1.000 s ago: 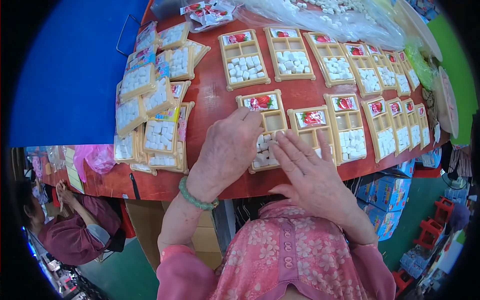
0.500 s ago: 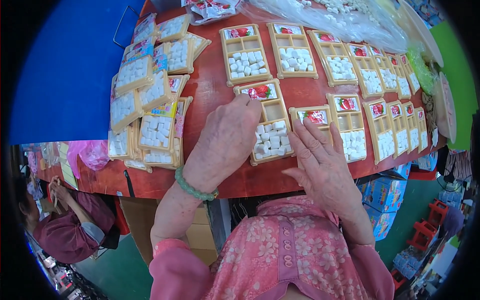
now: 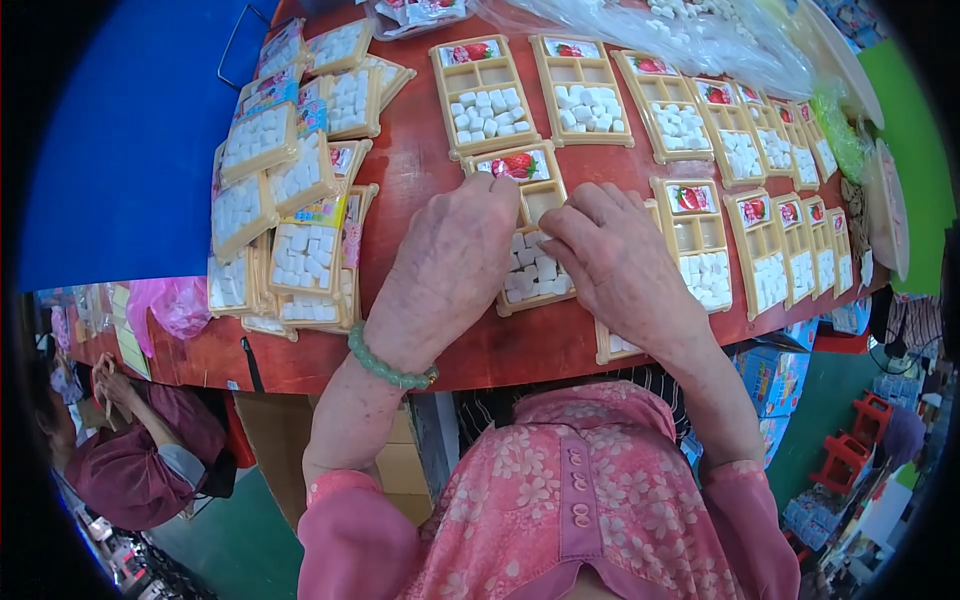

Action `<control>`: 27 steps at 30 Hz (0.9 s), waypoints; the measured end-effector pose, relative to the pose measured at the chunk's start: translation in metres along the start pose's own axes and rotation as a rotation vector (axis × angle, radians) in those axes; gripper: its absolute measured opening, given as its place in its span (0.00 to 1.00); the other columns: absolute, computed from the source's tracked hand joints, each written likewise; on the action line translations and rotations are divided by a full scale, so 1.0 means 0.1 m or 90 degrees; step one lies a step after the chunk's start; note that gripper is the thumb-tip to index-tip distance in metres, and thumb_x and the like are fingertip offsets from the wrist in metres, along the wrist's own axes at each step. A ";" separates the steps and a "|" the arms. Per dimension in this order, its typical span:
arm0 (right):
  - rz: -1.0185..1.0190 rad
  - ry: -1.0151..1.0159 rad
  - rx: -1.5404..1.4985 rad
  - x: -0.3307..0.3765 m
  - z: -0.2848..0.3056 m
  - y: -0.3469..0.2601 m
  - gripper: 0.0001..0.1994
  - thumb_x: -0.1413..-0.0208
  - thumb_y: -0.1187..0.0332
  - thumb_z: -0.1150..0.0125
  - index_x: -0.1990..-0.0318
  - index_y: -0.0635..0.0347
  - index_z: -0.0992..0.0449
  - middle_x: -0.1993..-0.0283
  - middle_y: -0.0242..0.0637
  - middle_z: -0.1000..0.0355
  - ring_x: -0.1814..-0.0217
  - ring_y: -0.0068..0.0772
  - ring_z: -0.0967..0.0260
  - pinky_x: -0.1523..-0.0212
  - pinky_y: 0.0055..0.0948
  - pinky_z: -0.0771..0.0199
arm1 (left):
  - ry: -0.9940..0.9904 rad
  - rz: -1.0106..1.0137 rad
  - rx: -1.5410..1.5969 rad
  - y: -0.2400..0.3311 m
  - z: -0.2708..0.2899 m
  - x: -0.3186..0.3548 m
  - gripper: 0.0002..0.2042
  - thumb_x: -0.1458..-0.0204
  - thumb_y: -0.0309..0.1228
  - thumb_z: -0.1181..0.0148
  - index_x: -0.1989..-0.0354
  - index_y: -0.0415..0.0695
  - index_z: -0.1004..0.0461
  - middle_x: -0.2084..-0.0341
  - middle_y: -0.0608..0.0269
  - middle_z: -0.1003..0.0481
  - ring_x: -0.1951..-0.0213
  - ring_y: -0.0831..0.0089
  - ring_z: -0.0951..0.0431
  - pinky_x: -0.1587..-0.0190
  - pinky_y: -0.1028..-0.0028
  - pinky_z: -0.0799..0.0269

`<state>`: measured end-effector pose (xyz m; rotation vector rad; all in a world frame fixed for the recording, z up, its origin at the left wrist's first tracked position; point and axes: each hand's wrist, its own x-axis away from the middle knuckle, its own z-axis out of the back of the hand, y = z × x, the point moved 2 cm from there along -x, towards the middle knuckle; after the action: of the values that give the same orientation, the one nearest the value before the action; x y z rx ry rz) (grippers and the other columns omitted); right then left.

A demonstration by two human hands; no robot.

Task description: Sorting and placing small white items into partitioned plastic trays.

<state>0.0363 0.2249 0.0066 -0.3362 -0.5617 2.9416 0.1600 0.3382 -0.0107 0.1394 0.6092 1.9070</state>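
Observation:
Between my hands lies a beige compartment tray with a strawberry-printed sachet at its far end and small white marshmallow-like pieces in its near compartment. My left hand, wearing a green bead bracelet, has its fingers curled at the tray's left edge beside the sachet. What those fingertips hold, if anything, is hidden. Over the tray's right side, my right hand has its fingers drawn together above the white pieces; I cannot make out anything in them. Under that hand another filled tray is mostly covered.
Similar trays stand in two rows across the red table. Packed trays are stacked at left. At the back lies a clear plastic bag with loose white pieces. Another person sits at lower left.
My right hand has lifted off the neighbouring tray's sachet end, moved left and curled its fingers over the middle tray. My left hand stays at that tray's left edge.

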 end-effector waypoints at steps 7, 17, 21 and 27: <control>-0.070 0.056 -0.196 0.06 0.07 0.01 0.07 0.45 0.76 0.38 0.60 0.62 0.27 0.64 0.40 0.30 0.60 0.44 0.28 0.60 0.36 0.29 | 0.037 0.004 -0.004 -0.13 -0.02 0.01 0.05 0.47 0.23 0.44 0.69 0.36 0.33 0.72 0.45 0.28 0.65 0.46 0.24 0.64 0.53 0.29; -0.010 -0.048 -0.227 0.21 0.12 -0.04 0.08 0.46 0.75 0.37 0.59 0.63 0.24 0.65 0.42 0.30 0.62 0.45 0.27 0.63 0.37 0.28 | 0.085 0.083 0.441 -0.31 0.09 -0.01 0.10 0.36 0.34 0.47 0.65 0.40 0.29 0.79 0.63 0.30 0.78 0.76 0.32 0.75 0.75 0.37; -0.004 -0.073 -0.154 0.20 0.09 -0.05 0.08 0.48 0.74 0.36 0.60 0.63 0.24 0.66 0.42 0.33 0.63 0.47 0.30 0.64 0.41 0.29 | -0.041 0.216 0.822 -0.25 0.14 0.01 0.10 0.34 0.35 0.48 0.63 0.42 0.28 0.74 0.69 0.26 0.82 0.90 0.39 0.79 0.88 0.45; -0.008 -0.085 -0.129 0.19 0.09 -0.06 0.07 0.48 0.74 0.37 0.62 0.63 0.25 0.67 0.42 0.34 0.63 0.48 0.31 0.64 0.42 0.30 | -0.080 0.235 1.074 -0.30 0.05 0.01 0.08 0.36 0.33 0.45 0.59 0.40 0.28 0.69 0.65 0.25 0.82 0.89 0.36 0.80 0.89 0.43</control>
<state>0.0160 0.2305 0.0128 -0.1560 -0.8783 2.9167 0.1863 0.3499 -0.0209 1.4700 2.0293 1.1627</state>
